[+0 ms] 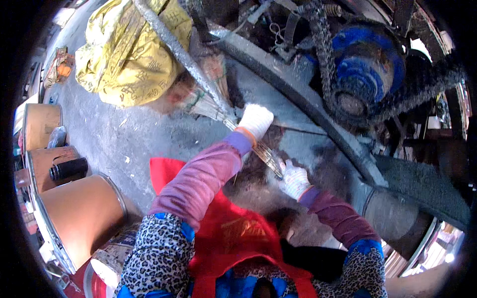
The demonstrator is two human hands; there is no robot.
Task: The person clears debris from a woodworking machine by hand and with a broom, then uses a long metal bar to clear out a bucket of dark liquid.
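Both my hands wear white knitted gloves and hold a long bundle of thin sticks or wires, whose exact kind I cannot make out. My left hand is closed around its middle. At the lower right end, my right hand pinches the narrow tips. Beyond the left hand, the bundle runs up and left toward pale, red and green fanned pieces on the floor; whether these belong to it is unclear. A grey metal bar slants down over those pieces, close to my left hand.
A yellow woven sack lies at the far left. Brown drums line the left side, with a black cylinder by them. At right stands a machine with a blue motor, a dirty chain and a steel frame beam.
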